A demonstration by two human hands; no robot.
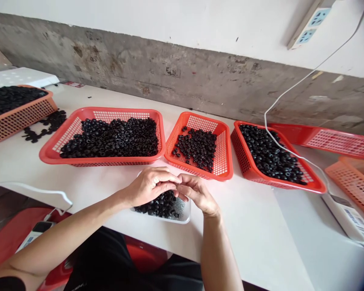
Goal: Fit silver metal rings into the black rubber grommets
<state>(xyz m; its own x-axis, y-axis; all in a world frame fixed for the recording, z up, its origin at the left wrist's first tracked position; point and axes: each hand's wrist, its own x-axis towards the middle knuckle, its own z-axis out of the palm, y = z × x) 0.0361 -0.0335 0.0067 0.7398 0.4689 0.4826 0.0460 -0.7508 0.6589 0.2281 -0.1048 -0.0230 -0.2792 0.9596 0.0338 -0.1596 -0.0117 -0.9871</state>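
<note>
My left hand (pixel 153 185) and my right hand (pixel 197 193) meet at the fingertips above a white tray (pixel 185 216) at the table's front edge. Fingers of both hands are pinched together; whatever is between them is too small and hidden to make out. Small black ring-like parts (pixel 162 207) lie in the tray, with clear wet-looking bits at its right side. Behind the hands stand a wide red basket (pixel 109 160) and a smaller red basket (pixel 197 173), both holding black parts.
To the right is another red basket (pixel 245 169) of black parts, with a white cable (pixel 294 87) crossing it. A power strip (pixel 348 222) lies beyond. An orange basket (pixel 24 117) of black pieces stands far left, loose pieces (pixel 50 123) beside it.
</note>
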